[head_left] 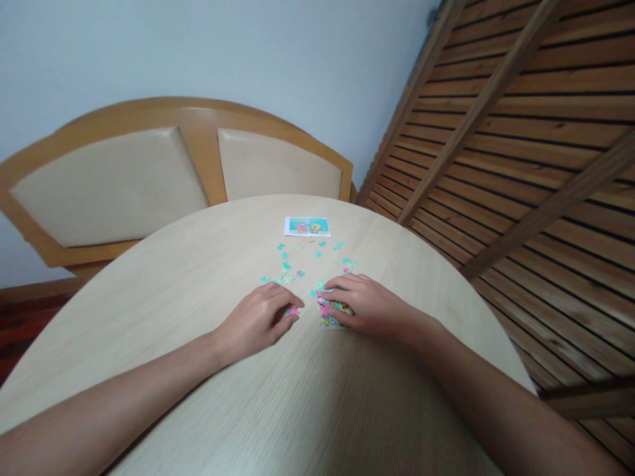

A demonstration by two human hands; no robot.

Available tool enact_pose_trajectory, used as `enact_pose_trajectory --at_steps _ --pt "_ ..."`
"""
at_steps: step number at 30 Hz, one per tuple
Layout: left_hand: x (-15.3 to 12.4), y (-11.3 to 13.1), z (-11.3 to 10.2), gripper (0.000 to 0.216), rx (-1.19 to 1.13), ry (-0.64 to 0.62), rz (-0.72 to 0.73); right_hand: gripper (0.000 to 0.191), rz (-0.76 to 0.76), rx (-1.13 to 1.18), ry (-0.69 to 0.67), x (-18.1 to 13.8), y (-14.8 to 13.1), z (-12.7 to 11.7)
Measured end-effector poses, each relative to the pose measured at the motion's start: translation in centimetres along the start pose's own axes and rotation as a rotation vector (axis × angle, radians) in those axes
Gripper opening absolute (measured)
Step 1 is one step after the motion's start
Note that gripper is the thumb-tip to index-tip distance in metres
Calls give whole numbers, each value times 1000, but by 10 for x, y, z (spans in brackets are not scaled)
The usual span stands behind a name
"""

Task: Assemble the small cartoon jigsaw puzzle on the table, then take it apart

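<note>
A pink jigsaw puzzle piece (294,312) shows between the thumb and fingers of my left hand (262,316), which is closed on it just above the table. To its right lies a joined jigsaw puzzle section (325,309) with pink, yellow and green printing. My right hand (364,303) is curled over this section, thumb at the near side and fingers at the far side; it hides much of the section. Loose turquoise puzzle pieces (286,266) are scattered just beyond both hands, with a few pink ones among them.
A printed picture card (307,227) with cartoon figures lies farther back on the round wooden table (208,244). Behind the table stands a bench with cream padded panels (109,188) against the wall. Wooden slats (501,145) rise at the right.
</note>
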State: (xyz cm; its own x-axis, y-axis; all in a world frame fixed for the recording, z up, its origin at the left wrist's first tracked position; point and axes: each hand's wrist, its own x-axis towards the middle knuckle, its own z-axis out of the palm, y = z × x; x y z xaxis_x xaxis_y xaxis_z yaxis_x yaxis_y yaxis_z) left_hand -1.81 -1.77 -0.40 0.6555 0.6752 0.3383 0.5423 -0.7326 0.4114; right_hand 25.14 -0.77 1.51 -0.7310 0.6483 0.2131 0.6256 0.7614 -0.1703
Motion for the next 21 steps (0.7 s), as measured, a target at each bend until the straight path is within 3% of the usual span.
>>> enact_pose_trajectory --at_steps 13,21 --pt "3 5 4 14 -246 -13 48 37 -11 0 16 3 -11 6" --pt "2 6 9 10 -257 -4 7 46 -23 6 3 3 -17 8"
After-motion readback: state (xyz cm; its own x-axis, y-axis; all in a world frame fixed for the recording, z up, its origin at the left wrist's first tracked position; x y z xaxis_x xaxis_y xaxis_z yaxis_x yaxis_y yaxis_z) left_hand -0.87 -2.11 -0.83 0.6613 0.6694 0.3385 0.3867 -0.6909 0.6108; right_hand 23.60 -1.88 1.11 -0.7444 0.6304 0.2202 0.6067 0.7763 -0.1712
